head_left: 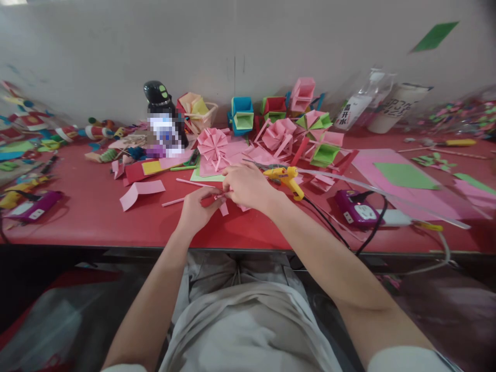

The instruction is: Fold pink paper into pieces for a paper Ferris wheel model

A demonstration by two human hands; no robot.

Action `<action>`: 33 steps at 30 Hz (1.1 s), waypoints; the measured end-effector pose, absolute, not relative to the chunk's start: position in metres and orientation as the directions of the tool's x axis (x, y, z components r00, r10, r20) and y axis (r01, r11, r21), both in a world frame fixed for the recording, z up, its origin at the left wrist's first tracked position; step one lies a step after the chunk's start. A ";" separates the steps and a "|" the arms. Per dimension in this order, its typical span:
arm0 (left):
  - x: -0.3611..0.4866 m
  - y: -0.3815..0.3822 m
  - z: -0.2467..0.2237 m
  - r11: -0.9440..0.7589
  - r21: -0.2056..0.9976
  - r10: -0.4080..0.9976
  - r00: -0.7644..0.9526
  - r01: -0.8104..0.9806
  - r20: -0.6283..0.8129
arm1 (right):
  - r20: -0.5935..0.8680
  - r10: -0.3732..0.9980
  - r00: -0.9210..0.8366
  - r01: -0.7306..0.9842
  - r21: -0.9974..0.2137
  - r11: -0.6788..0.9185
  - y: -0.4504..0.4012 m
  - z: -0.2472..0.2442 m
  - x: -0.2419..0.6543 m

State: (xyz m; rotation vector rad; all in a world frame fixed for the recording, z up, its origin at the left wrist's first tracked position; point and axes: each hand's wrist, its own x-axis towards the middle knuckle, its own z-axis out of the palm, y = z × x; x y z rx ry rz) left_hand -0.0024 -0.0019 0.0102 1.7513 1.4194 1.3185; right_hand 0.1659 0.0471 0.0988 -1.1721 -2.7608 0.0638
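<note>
Close together over the red table, my left hand (198, 211) and my right hand (248, 187) both pinch a thin pink paper roll (222, 195). My fingers cover most of it. A small pink strip (224, 208) shows just below the fingertips. To the left of my hands lie a slim pink paper stick (173, 202) and a folded pink sheet (142, 192). Just beyond my right hand rests a yellow glue gun (289, 179), with a clear glue stick (372, 187) extending from its back. Behind my hands stands a pleated pink paper wheel (213, 149).
Colourful folded paper boxes (242, 113) and wheels line the wall, beside a black bottle (158, 95). Purple power strips (354, 209) sit right and left (36, 205); a black cord trails over the front edge. A clear bottle (358, 101) and paper cup (397, 107) lean at back right.
</note>
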 end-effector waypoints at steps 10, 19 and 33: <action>-0.001 -0.002 0.013 -0.298 0.851 0.936 -0.042 0.433 0.349 | 0.117 0.717 -0.688 0.711 -0.091 0.697 0.047 0.099 0.166; 0.000 -0.003 0.014 -0.282 0.880 0.945 -0.048 0.383 0.324 | 0.123 0.714 -0.689 0.706 -0.108 0.700 0.047 0.099 0.166; 0.000 -0.002 0.017 -0.254 0.881 0.948 -0.076 0.398 0.308 | 0.142 0.719 -0.681 0.713 -0.099 0.694 0.045 0.098 0.167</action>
